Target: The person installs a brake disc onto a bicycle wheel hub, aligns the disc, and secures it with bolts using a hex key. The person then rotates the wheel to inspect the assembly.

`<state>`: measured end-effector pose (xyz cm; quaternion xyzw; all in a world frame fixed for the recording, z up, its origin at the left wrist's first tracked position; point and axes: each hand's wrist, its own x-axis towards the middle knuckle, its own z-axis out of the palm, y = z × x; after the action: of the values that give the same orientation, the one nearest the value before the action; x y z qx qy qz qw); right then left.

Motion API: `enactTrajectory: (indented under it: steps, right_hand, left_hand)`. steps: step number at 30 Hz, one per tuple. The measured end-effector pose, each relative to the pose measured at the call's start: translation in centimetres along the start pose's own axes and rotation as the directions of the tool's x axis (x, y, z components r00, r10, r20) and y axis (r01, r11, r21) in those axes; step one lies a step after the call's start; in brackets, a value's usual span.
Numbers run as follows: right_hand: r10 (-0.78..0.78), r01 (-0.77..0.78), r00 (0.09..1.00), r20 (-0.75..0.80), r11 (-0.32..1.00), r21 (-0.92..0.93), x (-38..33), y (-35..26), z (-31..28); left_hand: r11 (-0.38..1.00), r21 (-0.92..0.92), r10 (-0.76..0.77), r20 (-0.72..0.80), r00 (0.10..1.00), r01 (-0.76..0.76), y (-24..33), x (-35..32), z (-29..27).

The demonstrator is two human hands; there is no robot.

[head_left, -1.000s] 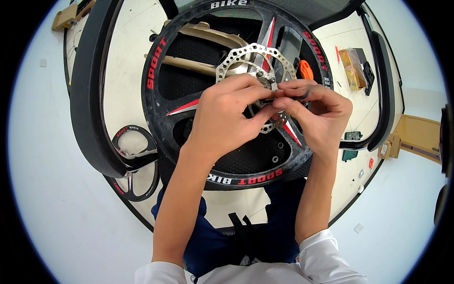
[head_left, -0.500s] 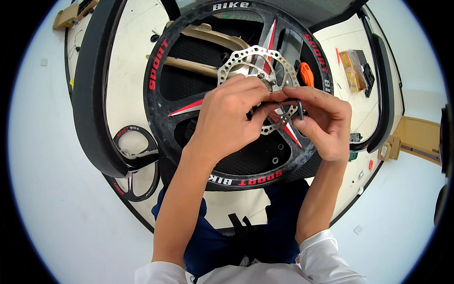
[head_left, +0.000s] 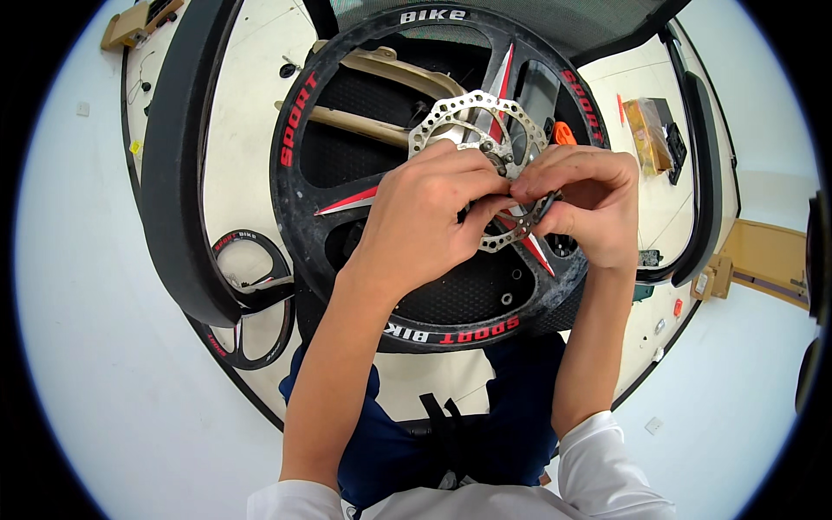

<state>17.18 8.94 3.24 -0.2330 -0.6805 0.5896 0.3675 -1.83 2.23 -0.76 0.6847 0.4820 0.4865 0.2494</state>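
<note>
A black spoked bike wheel (head_left: 305, 270) with red and white accents lies across a black chair seat (head_left: 446, 293). Over its hub sits a silver perforated brake disc (head_left: 440, 111). My left hand (head_left: 425, 206) is closed in a pinch over the disc's near part; whatever its fingertips hold is hidden. From the other side my right hand (head_left: 600, 195) grips a dark, bent hex key (head_left: 546, 206) between thumb and fingers. The fingertips of both hands meet near the hub, which they partly cover.
Black armrests (head_left: 180, 173) (head_left: 706, 178) flank the wheel. Beneath it lie beige frame tubes (head_left: 399, 74), an orange-handled item (head_left: 563, 133) and a small nut (head_left: 507, 299). A smaller wheel (head_left: 284, 334) is at left. On the floor at right are a yellow package (head_left: 643, 134) and cardboard boxes (head_left: 714, 276).
My right hand has shifted slightly, and the hex key has turned from nearly upright to slanted, its lower end now against my thumb. The view has moved a little; my left hand keeps its pinch.
</note>
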Motion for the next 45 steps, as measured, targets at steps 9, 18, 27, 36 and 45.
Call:
enactTrajectory:
  steps: [9, 18, 27, 36, 45]
  right_hand:
    - [0.075, -0.109, 0.959, -0.273, 0.988, -0.111, -0.9, -1.4, 1.7]
    - [0.125, -0.025, 0.927, -0.354, 0.962, 0.272, -0.2, -0.6, 3.0]
    - [-0.204, 0.134, 0.927, -0.315, 0.964, -0.228, 0.7, -1.9, 3.9]
    - [-0.224, 0.098, 0.937, -0.267, 0.904, -0.415, 0.9, -1.5, 4.1]
    - [-0.221, 0.100, 0.931, -0.290, 0.920, -0.379, 1.0, -1.7, 4.3]
  left_hand:
    - [0.996, -0.055, -0.070, 0.008, 0.997, 0.071, 0.6, 0.0, -0.1]
    - [0.999, 0.022, -0.049, -0.004, 0.999, 0.050, 1.0, -0.3, -0.1]
    - [0.997, -0.057, -0.054, -0.078, 0.996, 0.050, 0.4, 0.1, -1.5]
    - [0.995, -0.069, -0.070, 0.021, 0.997, 0.072, -0.5, 0.0, -2.0]
    - [0.983, -0.110, -0.143, 0.018, 0.990, 0.144, -0.3, 0.0, -2.3]
